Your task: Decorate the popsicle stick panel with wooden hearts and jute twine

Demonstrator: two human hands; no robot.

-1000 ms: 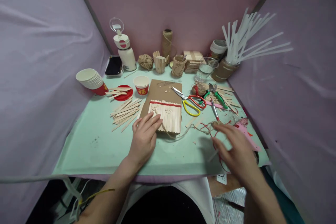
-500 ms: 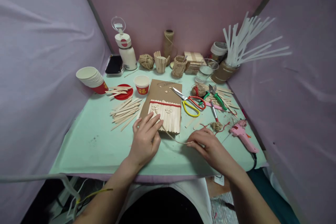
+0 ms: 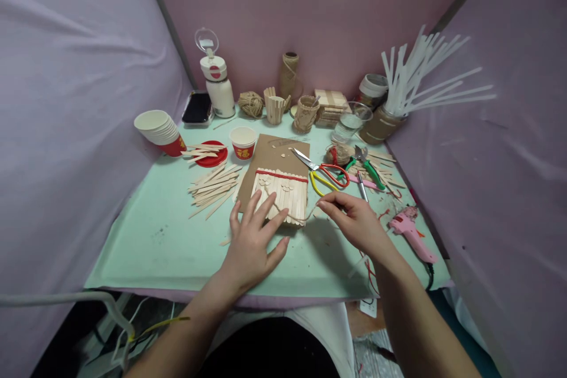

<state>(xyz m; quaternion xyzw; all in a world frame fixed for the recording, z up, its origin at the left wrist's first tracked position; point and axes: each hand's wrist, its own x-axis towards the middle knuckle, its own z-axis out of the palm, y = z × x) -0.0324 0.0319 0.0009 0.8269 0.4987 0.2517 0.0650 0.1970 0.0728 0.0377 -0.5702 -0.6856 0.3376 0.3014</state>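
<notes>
Red and gold mark the single paper cup (image 3: 243,143), whose gold character reads 福; gold print also shows on the one tilted stack of cups (image 3: 162,133), but it is too small to read. One white bottle (image 3: 220,91) bears a round red mark, its detail illegible. Pencil marks on the one sheet of cardboard (image 3: 275,156) cannot be made out.

One stick panel (image 3: 299,201) lies on the near half of that sheet, at the middle of the table (image 3: 163,260), crossed by one red band (image 3: 283,175) and bearing two small petal clusters (image 3: 287,188). One strand of twine (image 3: 305,220) runs from the left cluster over the panel to the right hand (image 3: 352,221), which pinches it narrowly between thumb and fingers. The left hand (image 3: 252,242) is spread wide, fingertips on the panel, close beside the strand.

One pair of scissors (image 3: 316,170), with one red and one yellow handle, overlaps the sheet's right edge. Farther right are one pair of green-handled pliers (image 3: 372,172) and one pink glue gun (image 3: 413,233). Two twine balls (image 3: 251,104) and one twine cone (image 3: 289,74) stand farther back.
</notes>
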